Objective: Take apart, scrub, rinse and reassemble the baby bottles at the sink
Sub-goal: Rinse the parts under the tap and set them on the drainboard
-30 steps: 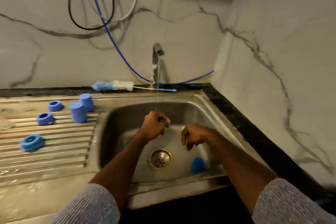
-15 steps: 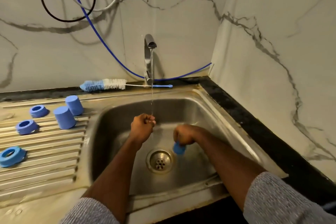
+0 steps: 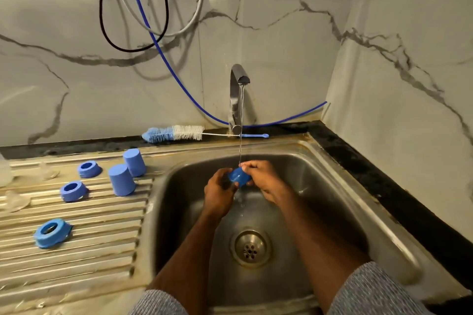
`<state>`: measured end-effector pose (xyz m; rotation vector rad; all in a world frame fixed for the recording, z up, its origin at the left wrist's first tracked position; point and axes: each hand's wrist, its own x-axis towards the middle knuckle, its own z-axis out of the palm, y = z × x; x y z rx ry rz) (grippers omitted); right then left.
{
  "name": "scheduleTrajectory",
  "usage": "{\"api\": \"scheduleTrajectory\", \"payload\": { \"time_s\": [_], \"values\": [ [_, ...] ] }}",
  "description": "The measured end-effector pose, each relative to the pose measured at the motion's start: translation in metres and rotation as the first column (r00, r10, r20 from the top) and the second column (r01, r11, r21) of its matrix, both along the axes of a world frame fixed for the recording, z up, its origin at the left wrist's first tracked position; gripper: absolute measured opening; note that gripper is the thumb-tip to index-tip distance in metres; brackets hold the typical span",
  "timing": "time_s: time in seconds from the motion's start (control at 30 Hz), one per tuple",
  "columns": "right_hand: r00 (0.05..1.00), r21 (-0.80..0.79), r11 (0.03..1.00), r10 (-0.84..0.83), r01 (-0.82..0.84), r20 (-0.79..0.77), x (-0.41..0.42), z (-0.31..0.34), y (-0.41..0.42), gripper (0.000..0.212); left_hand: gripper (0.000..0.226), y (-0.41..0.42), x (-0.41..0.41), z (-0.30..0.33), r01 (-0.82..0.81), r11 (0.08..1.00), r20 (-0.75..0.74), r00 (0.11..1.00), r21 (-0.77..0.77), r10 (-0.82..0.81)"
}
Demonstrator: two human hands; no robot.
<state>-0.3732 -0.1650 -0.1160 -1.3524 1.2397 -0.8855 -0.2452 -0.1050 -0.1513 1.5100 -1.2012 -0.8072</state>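
A blue bottle cap [image 3: 238, 176] is held under the running tap [image 3: 239, 77] over the steel sink [image 3: 340, 186]. My right hand [image 3: 263, 178] grips it from the right and my left hand [image 3: 219, 188] cups it from the left. Water falls onto the cap. On the ribbed drainboard [image 3: 102, 250] stand two more blue caps [image 3: 121, 179] [image 3: 134, 162], upside down. Three blue screw rings [image 3: 73, 191] [image 3: 88, 169] [image 3: 52, 232] lie nearby. Clear teats [image 3: 15, 202] [image 3: 48, 172] sit at the left edge, hard to make out.
A blue and white bottle brush [image 3: 176, 133] lies behind the sink by the tap's base. Black, grey and blue hoses [image 3: 153, 30] hang on the marble wall. The drain [image 3: 249, 247] is in the basin. A black counter edge [image 3: 384, 186] runs along the right.
My right hand picked the blue cap up from the sink floor and raised it under the stream. My left hand moved to it. The camera view shifted.
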Motion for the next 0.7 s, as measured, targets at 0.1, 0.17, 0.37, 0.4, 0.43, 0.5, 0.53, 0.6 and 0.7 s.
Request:
{"api": "scheduleTrajectory", "payload": {
  "time_s": [0.1, 0.17, 0.37, 0.4, 0.43, 0.5, 0.53, 0.6, 0.7],
  "values": [
    [0.997, 0.042, 0.999, 0.019, -0.022, 0.072, 0.0, 0.001, -0.002, 0.02, 0.029, -0.003, -0.003, 0.003, 0.028, 0.999, -0.17, 0.985, -0.015, -0.03],
    [0.992, 0.045, 0.997, 0.053, -0.059, 0.116, 0.003, 0.002, -0.001, 0.022, 0.022, -0.002, -0.01, 0.01, 0.03, 1.0, -0.419, 0.908, 0.004, -0.025],
    [0.955, -0.109, 0.957, 0.28, -0.269, 0.103, 0.01, -0.002, 0.009, 0.022, 0.04, -0.004, -0.008, 0.017, 0.103, 0.993, -0.805, 0.594, 0.063, -0.011],
    [0.968, -0.143, 0.961, 0.246, -0.236, 0.052, 0.014, -0.002, 0.011, 0.019, 0.041, -0.005, -0.006, 0.015, 0.103, 0.992, -0.806, 0.592, 0.072, -0.003],
    [0.98, -0.171, 0.966, 0.199, -0.191, 0.026, 0.018, -0.001, 0.013, 0.015, 0.04, -0.006, -0.005, 0.013, 0.107, 0.992, -0.809, 0.587, 0.066, -0.01],
    [0.994, -0.184, 0.979, 0.096, -0.085, 0.048, 0.026, 0.003, 0.015, 0.018, 0.035, -0.008, -0.006, 0.013, 0.1, 0.994, -0.795, 0.605, 0.044, -0.026],
    [0.997, -0.173, 0.984, 0.043, -0.032, 0.065, 0.027, 0.005, 0.015, 0.024, 0.03, -0.009, -0.008, 0.012, 0.091, 0.995, -0.78, 0.625, 0.037, -0.028],
    [0.997, -0.127, 0.992, -0.003, 0.013, 0.078, 0.028, 0.006, 0.012, 0.03, 0.027, -0.008, -0.012, 0.014, 0.068, 0.997, -0.753, 0.658, 0.026, -0.025],
    [0.967, -0.02, 0.997, 0.072, -0.069, 0.246, 0.023, 0.006, 0.009, 0.032, 0.033, -0.008, -0.016, 0.019, 0.029, 0.999, -0.818, 0.576, 0.021, 0.0]
  ]
}}
